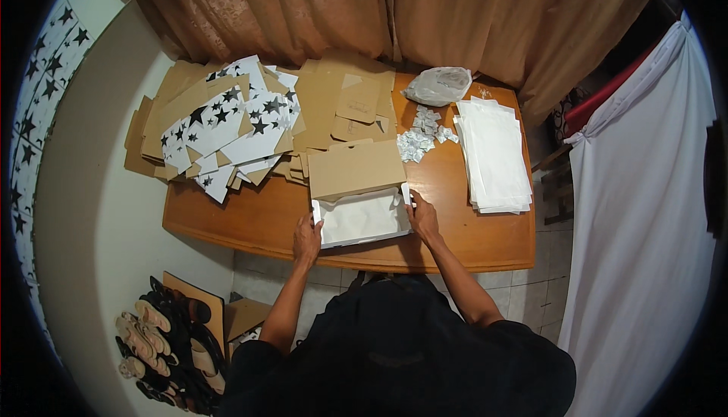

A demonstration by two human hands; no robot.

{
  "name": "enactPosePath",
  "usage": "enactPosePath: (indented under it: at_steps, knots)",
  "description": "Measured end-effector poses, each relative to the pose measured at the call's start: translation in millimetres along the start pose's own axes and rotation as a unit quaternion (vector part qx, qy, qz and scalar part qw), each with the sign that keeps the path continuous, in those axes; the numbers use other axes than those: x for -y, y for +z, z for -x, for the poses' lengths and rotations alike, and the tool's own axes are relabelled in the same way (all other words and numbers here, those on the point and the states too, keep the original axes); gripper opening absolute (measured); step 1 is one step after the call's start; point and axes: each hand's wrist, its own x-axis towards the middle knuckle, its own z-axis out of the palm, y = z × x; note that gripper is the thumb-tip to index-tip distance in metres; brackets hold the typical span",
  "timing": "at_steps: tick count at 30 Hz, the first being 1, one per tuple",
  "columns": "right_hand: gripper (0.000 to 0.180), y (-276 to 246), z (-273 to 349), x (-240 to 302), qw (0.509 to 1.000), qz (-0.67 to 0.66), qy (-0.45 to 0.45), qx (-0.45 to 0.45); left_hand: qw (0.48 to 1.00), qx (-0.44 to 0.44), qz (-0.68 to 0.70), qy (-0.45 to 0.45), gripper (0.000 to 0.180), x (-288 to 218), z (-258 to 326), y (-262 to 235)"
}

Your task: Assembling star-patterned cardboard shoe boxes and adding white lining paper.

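Observation:
In front of me at the near edge of the table stands a cardboard box [358, 170], brown inside, with its lid raised at the back. White tissue paper [362, 216] lines the inside of the box, slightly creased. My left hand [306, 239] is closed on its left side wall, fingers partly hidden by the side. On the opposite side my right hand [422, 217] grips the right wall near the lid's hinge. Beyond the box, to the right, small silvery-white sachets [416, 145] lie in a loose heap.
Flat cardboard pieces [214, 125], several with black stars on white, are piled at the left of the wooden table [227, 216]. A plastic bag [437, 86] sits at the back right, near a stack of white paper sheets [494, 155]. Sandals [152, 341] stand at lower left.

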Motion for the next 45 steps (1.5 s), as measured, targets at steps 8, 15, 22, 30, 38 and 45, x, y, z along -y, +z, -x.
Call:
enactPosePath:
  at_steps: [8, 15, 22, 30, 38, 45]
  knots:
    - [0.045, -4, 0, 1, 0.998, -0.056, 0.002, 0.006, 0.999, -0.04, -0.007, 0.029, 0.031, 1, 3, 5]
    - [0.044, 2, 15, -2, 0.996, -0.017, -0.059, -0.057, 0.997, -0.053, -0.062, 0.012, 0.035, -4, 10, 12]
    - [0.043, -8, 11, -4, 0.998, -0.048, -0.05, 0.009, 0.984, -0.127, -0.106, 0.058, 0.04, -12, 13, 12]
    - [0.047, -46, -1, -5, 0.994, -0.106, 0.033, -0.009, 0.975, -0.098, 0.035, 0.196, 0.036, -120, -20, 11]
    - [0.044, -72, -44, -26, 0.993, -0.108, 0.04, -0.023, 0.96, 0.131, 0.127, 0.213, 0.025, -196, -85, 91]
    - [0.039, -65, -94, -48, 0.995, -0.092, 0.046, -0.005, 0.959, 0.171, 0.091, 0.206, 0.029, -239, -142, 124]
